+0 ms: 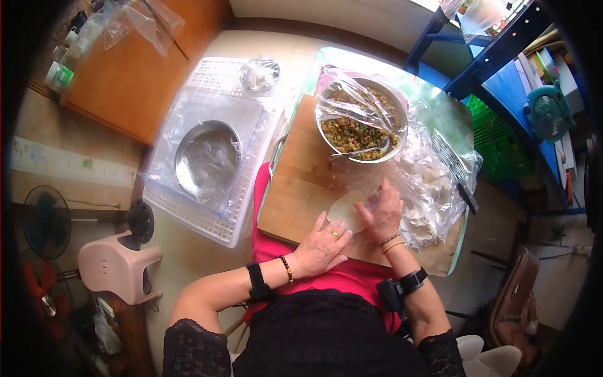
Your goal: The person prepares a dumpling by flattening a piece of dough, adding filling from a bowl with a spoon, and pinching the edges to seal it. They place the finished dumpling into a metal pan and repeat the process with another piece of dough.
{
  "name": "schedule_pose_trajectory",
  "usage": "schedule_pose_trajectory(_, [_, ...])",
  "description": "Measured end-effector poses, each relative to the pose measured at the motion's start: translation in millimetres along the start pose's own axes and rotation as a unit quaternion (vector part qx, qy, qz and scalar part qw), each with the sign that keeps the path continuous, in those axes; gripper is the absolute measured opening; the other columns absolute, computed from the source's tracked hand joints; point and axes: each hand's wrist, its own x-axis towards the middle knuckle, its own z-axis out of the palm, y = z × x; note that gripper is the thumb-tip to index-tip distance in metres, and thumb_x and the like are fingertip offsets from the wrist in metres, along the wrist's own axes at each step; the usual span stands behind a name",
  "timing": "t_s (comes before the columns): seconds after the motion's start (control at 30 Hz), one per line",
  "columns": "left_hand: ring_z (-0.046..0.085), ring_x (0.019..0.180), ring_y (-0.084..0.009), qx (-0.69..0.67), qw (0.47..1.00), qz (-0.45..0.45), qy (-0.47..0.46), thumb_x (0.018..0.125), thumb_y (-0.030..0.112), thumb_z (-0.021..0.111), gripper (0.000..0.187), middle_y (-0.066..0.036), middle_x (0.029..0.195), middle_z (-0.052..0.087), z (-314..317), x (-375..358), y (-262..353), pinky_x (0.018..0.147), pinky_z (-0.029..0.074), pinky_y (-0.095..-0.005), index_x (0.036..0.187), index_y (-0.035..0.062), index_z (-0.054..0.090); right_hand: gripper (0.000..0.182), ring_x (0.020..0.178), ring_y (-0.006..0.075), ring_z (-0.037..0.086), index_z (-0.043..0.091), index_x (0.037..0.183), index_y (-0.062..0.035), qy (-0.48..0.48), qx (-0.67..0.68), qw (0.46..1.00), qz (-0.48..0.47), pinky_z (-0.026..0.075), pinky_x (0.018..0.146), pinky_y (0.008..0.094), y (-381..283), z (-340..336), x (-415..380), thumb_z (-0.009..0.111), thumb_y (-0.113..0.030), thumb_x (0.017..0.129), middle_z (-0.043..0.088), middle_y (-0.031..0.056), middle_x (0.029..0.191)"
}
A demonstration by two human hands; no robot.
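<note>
A thin, pale, flat piece of dough (345,211) lies on the wooden board (295,182) at the edge nearest me. My left hand (321,248) rests at its near left side, fingers stretched out. On the right, my right hand (383,213) has its thumb and fingers apart, with the thumb at the dough's right edge. Beyond the hands stands a metal bowl (404,119) of chopped filling (355,129), partly covered by clear plastic film (345,94). A metal spoon (361,152) lies in the filling.
Right of the board, clear plastic covers whitish, floury lumps (427,207); a black-handled knife (468,198) lies beside them. To the left, a steel basin (207,157) sits on a plastic-covered white crate (220,232). A pink stool (116,267) and blue shelf (502,81) stand farther out.
</note>
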Motion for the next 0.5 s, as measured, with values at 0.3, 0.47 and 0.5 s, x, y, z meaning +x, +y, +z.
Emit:
schedule_pose_trajectory(0.3, [0.041,0.123,-0.0394,0.001,0.999,-0.031,0.017,0.081,0.036,0.069,0.06,-0.023,0.129,0.043,9,14,0,0.108,0.028,-0.0561,0.127,0.0015,0.049,0.077,0.103,0.0343,0.053,0.033,0.143,0.0003,0.027,0.147,0.988,0.023,0.043,0.091,0.0426,35,-28,-16,0.072,-0.017,0.079,0.055,0.0189,0.115])
schedule_pose_trajectory(0.47, [0.036,0.132,-0.0384,-0.065,0.997,0.049,-0.009,0.081,0.031,0.069,0.057,-0.022,0.138,0.041,4,5,11,0.111,0.026,-0.0552,0.127,0.0025,0.05,0.076,0.113,0.0351,0.051,0.037,0.141,0.0006,-0.031,0.121,0.987,-0.103,0.04,0.095,0.0436,-2,-54,-26,0.072,-0.016,0.075,0.051,0.0188,0.128])
schedule_pose_trajectory(0.5, [0.036,0.132,-0.0384,-0.063,0.997,0.05,-0.012,0.081,0.031,0.069,0.057,-0.022,0.138,0.041,1,3,9,0.111,0.026,-0.0552,0.127,0.0025,0.05,0.076,0.113,0.0351,0.051,0.037,0.141,0.0006,-0.029,0.124,0.987,-0.102,0.04,0.095,0.0436,-9,-51,-29,0.072,-0.016,0.075,0.051,0.0188,0.128])
